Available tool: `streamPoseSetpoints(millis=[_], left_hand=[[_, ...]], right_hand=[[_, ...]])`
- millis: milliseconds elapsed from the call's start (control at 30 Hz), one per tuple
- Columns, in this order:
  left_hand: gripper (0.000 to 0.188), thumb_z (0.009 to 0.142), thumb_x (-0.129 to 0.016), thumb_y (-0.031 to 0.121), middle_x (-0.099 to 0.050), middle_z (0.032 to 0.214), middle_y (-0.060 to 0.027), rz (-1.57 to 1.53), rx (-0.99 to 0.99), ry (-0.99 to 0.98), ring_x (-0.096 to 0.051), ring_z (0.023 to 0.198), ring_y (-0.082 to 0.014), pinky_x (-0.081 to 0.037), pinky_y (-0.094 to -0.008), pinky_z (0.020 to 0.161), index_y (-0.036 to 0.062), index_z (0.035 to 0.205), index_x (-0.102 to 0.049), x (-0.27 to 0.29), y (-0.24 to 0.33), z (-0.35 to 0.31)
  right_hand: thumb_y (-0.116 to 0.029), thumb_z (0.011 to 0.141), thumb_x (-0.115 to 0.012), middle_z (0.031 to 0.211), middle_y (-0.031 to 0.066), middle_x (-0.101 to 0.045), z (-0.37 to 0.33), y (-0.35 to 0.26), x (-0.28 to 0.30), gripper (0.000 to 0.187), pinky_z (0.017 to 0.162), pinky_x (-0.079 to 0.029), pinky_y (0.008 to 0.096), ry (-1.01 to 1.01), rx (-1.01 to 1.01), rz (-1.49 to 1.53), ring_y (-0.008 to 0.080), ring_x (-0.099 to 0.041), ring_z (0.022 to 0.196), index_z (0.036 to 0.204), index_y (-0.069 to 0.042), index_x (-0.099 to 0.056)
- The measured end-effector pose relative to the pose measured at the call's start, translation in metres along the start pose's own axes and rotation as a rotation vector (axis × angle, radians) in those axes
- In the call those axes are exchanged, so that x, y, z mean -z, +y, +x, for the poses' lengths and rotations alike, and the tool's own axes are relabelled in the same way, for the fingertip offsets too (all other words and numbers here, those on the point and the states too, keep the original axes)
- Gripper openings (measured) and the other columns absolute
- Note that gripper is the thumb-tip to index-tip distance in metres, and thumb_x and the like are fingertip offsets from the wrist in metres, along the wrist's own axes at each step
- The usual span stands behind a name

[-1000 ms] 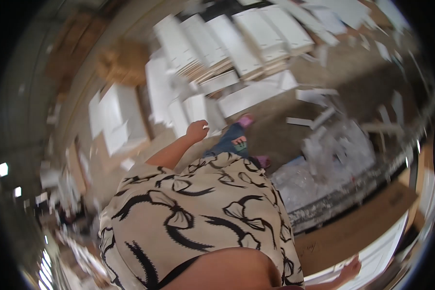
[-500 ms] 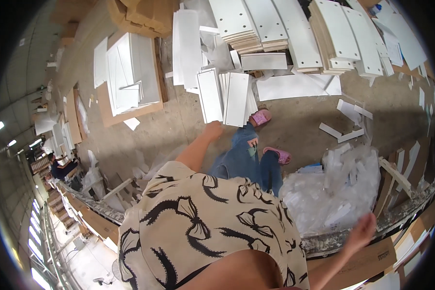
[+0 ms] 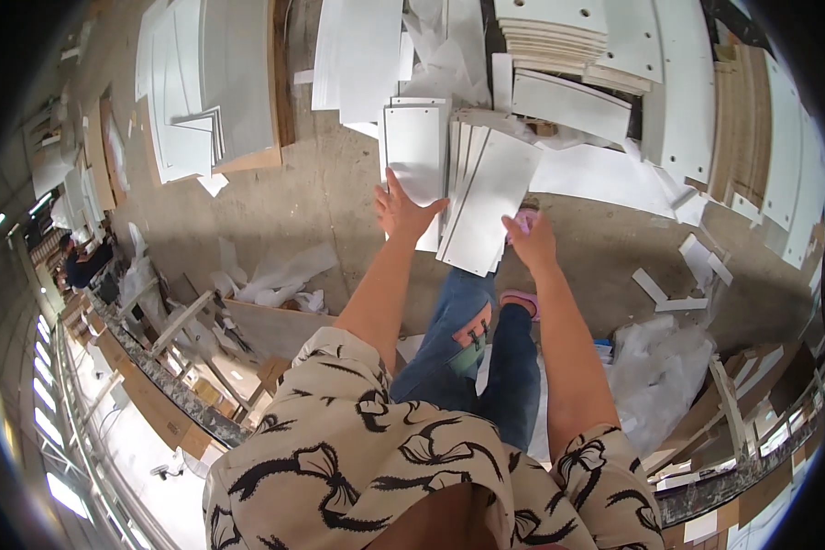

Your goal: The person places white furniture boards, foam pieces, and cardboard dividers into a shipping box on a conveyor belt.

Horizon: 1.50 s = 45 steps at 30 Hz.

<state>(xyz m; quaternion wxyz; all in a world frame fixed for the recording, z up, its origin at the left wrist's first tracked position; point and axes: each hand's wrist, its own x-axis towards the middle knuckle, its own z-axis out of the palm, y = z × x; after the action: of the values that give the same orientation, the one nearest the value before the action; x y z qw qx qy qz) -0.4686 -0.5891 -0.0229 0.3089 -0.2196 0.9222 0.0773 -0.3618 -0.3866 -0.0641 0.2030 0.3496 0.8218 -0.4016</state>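
Two groups of narrow white panels stand in front of me, leaning over the concrete floor. My left hand (image 3: 405, 213) is spread, its fingers lying on the lower face of the left white panel (image 3: 414, 151) and the thumb reaching toward the gap between the groups. The right group is fanned out, and its front white panel (image 3: 493, 200) tilts to the right. At that panel's right edge is my right hand (image 3: 533, 246), with thumb and fingers apart and the thumb close to or touching the edge. The fanned panels' lower end overlaps my jeans.
Stacked white boards with holes (image 3: 559, 37) lie beyond the panels. At left, large white sheets (image 3: 234, 82) rest on cardboard. White foam (image 3: 655, 376) lies right of my legs, offcuts (image 3: 683, 304) beyond it. A person (image 3: 84, 261) is far left.
My right hand has come up from the lower right to the panel edge. The left hand has moved onto the left panel's face. The right group now tilts and fans more.
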Motion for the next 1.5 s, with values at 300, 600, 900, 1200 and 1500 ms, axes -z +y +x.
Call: streamPoseSetpoints(millis=[300,600,900,1200,1500], left_hand=[[0.117,0.052,-0.082,0.045,-0.033,0.13,-0.0221,-0.072,-0.105,0.133,-0.035,0.119,-0.0354,-0.036,-0.0426,0.096,0.0125,0.141,-0.014,0.011,-0.033,-0.005],[0.114,0.048,-0.086,0.035,-0.035,0.119,-0.0227,-0.348,-0.4,0.111,-0.037,0.11,-0.0371,-0.038,-0.0438,0.092,0.0083,0.138,-0.021,-0.012,0.007,-0.066],[0.101,0.054,-0.085,0.033,-0.049,0.114,-0.0205,-0.293,-0.237,-0.039,-0.051,0.105,-0.0294,-0.044,-0.037,0.087,0.001,0.133,-0.03,-0.061,0.006,-0.041],[0.074,0.058,-0.084,0.029,-0.056,0.097,-0.0115,-0.368,-0.596,-0.137,-0.055,0.09,-0.0201,-0.048,-0.0301,0.075,0.0019,0.115,-0.045,-0.02,0.043,-0.144],[0.048,0.089,-0.055,0.03,-0.052,0.119,-0.0127,-1.151,-0.181,-1.35,-0.051,0.109,-0.0253,-0.044,-0.039,0.091,0.004,0.127,-0.041,0.058,0.161,-0.341]], right_hand=[[-0.022,0.078,-0.063,0.08,0.0171,-0.06,0.016,0.018,-0.033,0.027,0.074,-0.044,0.0388,-0.101,-0.271,0.466,0.032,-0.057,0.083,0.092,0.0,-0.055],[-0.027,0.085,-0.055,0.104,0.0196,-0.058,0.019,-0.017,-0.017,0.037,0.078,-0.044,0.0363,-0.076,-0.162,0.389,0.0298,-0.056,0.094,0.103,0.005,-0.054],[-0.031,0.086,-0.054,0.082,0.016,-0.063,0.005,-0.021,-0.028,0.036,0.069,-0.046,0.0338,0.138,-0.175,0.702,0.0254,-0.061,0.075,0.094,0.003,-0.059],[-0.029,0.084,-0.062,0.063,0.0106,-0.054,-0.081,0.002,0.094,0.034,0.05,-0.038,0.0324,0.13,-0.094,0.775,0.0169,-0.048,0.055,0.076,0.002,-0.053],[-0.032,0.082,-0.065,0.082,0.0084,-0.065,-0.258,0.005,0.34,0.041,0.062,-0.047,0.0293,0.251,0.03,0.881,0.0144,-0.059,0.071,0.103,0.001,-0.056]])
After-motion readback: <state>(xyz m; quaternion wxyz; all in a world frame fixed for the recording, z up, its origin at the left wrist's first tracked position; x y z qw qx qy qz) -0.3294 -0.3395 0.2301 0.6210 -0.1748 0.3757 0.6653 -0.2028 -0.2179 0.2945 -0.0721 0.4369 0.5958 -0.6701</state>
